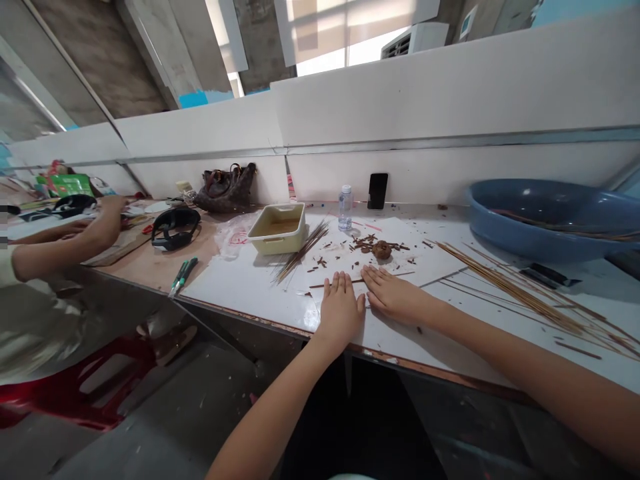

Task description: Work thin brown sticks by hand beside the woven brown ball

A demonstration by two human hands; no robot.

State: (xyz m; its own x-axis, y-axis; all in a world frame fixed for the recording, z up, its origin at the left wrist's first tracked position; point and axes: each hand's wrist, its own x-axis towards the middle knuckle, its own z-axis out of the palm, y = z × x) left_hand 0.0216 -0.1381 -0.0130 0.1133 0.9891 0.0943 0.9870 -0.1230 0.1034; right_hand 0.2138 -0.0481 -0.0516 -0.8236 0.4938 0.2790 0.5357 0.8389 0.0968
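My left hand (341,308) lies palm down on the white tabletop, its fingers stretched out over a thin brown stick (317,286). Beside it, my right hand (395,293) is also flat, with its fingertips on the same stick. The stick runs crosswise under both hands, and its middle is partly hidden. Just beyond my right hand sits a lump of brown dough-like paste (381,250). Short brown pieces (364,243) are scattered around the lump on a white sheet.
A cream basin (277,230) stands beyond a bundle of thin dark sticks (303,252). A water bottle (345,208) and a phone (377,191) are near the wall. Tan sticks (505,287) and a blue tub (550,220) occupy the right; cutters (183,276) and a co-worker's arm (75,243) are left.
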